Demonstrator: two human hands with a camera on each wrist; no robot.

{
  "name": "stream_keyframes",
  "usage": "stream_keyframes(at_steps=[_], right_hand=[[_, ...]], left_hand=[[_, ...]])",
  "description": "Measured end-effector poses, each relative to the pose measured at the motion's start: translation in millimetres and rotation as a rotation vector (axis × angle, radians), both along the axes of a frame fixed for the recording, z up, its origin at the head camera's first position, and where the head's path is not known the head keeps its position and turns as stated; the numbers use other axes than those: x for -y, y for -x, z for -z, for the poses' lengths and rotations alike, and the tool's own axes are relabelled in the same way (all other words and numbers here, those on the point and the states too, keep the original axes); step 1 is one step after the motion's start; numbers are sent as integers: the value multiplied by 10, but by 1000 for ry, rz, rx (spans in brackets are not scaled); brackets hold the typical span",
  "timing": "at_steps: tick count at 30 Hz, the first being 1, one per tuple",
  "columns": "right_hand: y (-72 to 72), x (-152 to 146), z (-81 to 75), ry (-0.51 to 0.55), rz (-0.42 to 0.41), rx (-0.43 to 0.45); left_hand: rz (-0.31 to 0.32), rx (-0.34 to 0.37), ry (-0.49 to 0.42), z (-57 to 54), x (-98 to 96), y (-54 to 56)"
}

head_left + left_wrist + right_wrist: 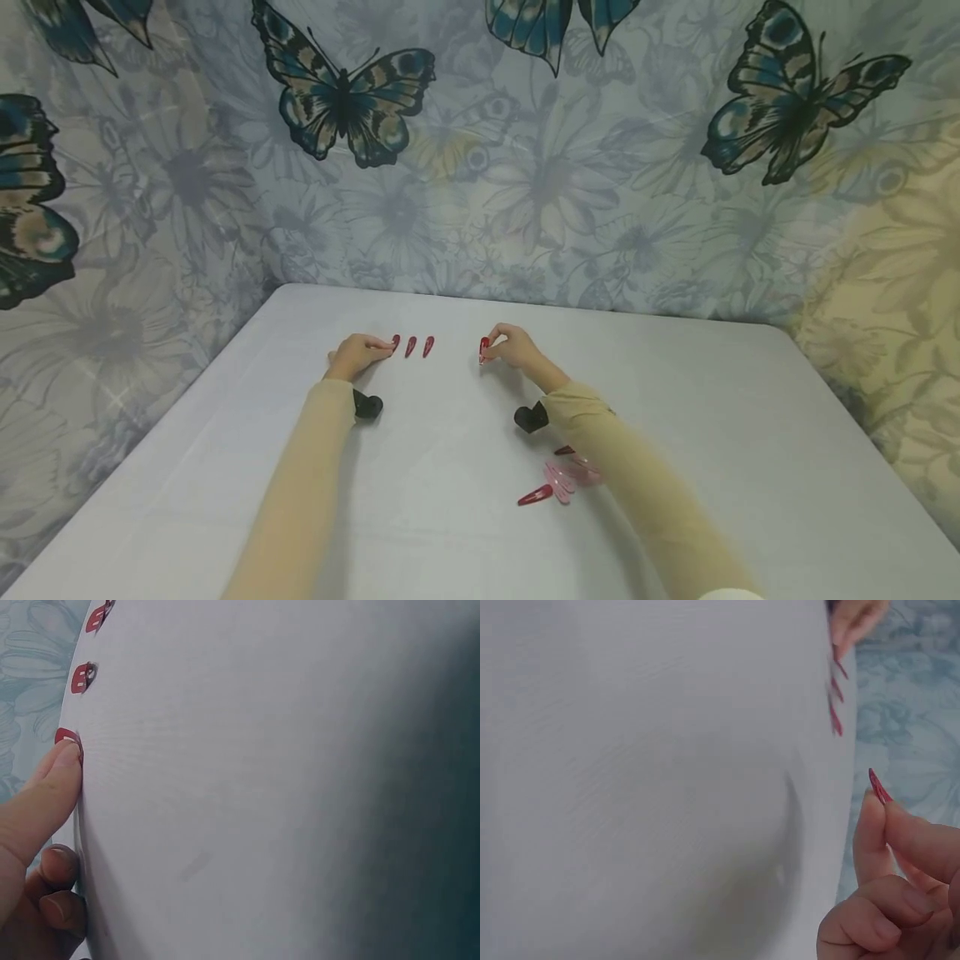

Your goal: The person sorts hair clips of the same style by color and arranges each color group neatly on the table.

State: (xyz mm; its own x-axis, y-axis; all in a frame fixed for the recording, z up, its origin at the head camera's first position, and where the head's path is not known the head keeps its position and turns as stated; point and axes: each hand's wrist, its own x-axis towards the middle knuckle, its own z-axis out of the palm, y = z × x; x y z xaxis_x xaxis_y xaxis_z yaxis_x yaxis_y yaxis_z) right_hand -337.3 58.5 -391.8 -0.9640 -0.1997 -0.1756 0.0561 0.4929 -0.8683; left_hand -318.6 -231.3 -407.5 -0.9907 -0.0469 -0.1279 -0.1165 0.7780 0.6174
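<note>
Three red snap hair clips (410, 347) lie side by side in a row toward the back of the white table. At the leftmost red hair clip (67, 736), the thumb and forefinger of my left hand (356, 357) pinch its end, partly covering it. My right hand (517, 347) holds another red hair clip (880, 786) between thumb and forefinger, to the right of the row. In the right wrist view its pointed tip sticks out past the fingertips, while the other fingers (870, 919) are curled in.
Nearer me, beside my right forearm, is a loose group of pink hair clips (558, 481) with a red clip (535, 495) next to them. My right sleeve (637, 467) partly hides the group. Behind the table (435, 533) stands a wall (547, 208) with butterflies and flowers.
</note>
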Motion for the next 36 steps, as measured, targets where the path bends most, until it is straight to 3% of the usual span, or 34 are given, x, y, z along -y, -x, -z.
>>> stream_keyframes(at_steps=[4, 5, 8, 11, 13, 14, 18, 20, 21, 25, 32, 36], right_hand=[[126, 92, 85, 39, 63, 59], [229, 91, 200, 67, 58, 53], [381, 167, 348, 71, 85, 63], [451, 268, 448, 68, 81, 54], [362, 351, 377, 39, 71, 24], [427, 362, 472, 60, 47, -23], [459, 447, 498, 50, 49, -79], [474, 492, 503, 48, 78, -62], [379, 530, 396, 18, 95, -35], [234, 632, 307, -11, 91, -75], [212, 691, 288, -17, 115, -137], [220, 719, 261, -106, 112, -154]], left_hand=[[-7, -9, 3, 14, 5, -1], [-9, -10, -1, 19, 6, 0], [-7, -6, -4, 29, 1, 8], [-7, 23, -3, 41, 5, 14], [-11, 46, -4, 43, 17, 15], [-14, 53, -1, 43, 23, 15], [-16, 46, -7, 22, 31, 23], [-9, 48, -7, 16, 21, 25], [-6, 52, -8, 14, 15, 25], [-12, 60, 6, 25, 10, 11], [3, 54, 13, -2, 11, 15], [11, 51, 16, -21, 14, 24]])
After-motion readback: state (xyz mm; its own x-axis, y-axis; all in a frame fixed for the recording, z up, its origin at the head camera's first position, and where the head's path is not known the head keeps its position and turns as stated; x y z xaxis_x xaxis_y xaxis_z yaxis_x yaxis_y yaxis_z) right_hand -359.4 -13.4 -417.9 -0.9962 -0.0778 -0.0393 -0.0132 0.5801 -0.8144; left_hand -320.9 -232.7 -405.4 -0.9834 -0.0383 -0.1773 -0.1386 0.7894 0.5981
